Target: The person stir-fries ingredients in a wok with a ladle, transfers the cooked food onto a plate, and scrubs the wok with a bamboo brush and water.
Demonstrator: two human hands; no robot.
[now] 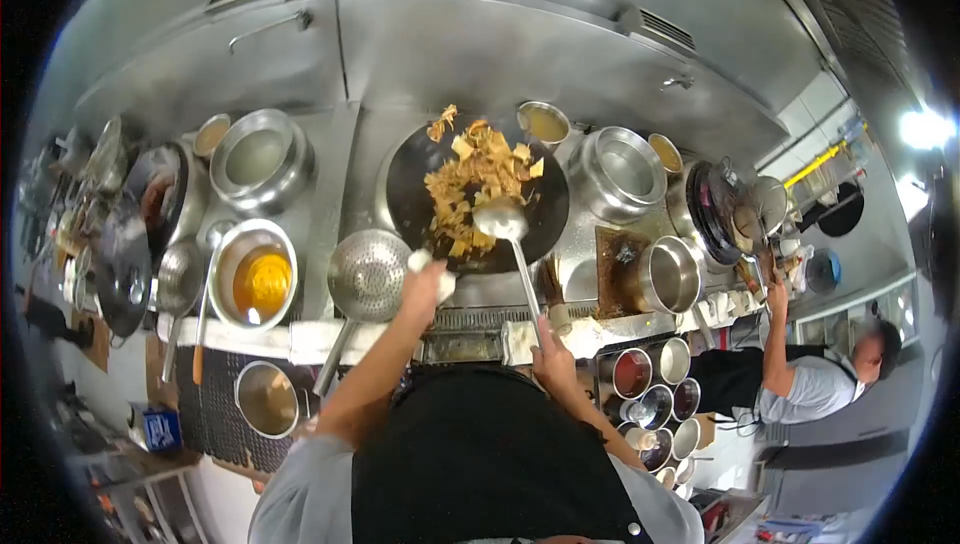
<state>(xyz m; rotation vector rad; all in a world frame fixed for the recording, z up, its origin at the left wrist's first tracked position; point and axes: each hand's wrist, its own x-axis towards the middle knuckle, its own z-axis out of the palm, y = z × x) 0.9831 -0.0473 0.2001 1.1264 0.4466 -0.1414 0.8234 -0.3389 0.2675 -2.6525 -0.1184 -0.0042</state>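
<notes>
In the head view a dark wok (408, 169) sits on the stove in front of me, with brown and yellow food pieces (480, 179) spread in it; a few lie up at its far rim. My left hand (424, 294) is closed on a folded white cloth (440, 284) at the wok's near left edge. Whether the wok's handle is under the cloth is hidden. My right hand (553, 356) grips the long handle of a metal ladle (500, 220), whose bowl rests among the food. Left of the wok lies a perforated strainer (368, 276), close to my left hand.
A bowl of orange oil (228, 266) and a metal pot (263, 148) stand left. To the right are another pot (618, 172), a saucepan (672, 276), a brush (556, 304) and several seasoning containers (632, 374). A co-worker (810, 374) works at the far right.
</notes>
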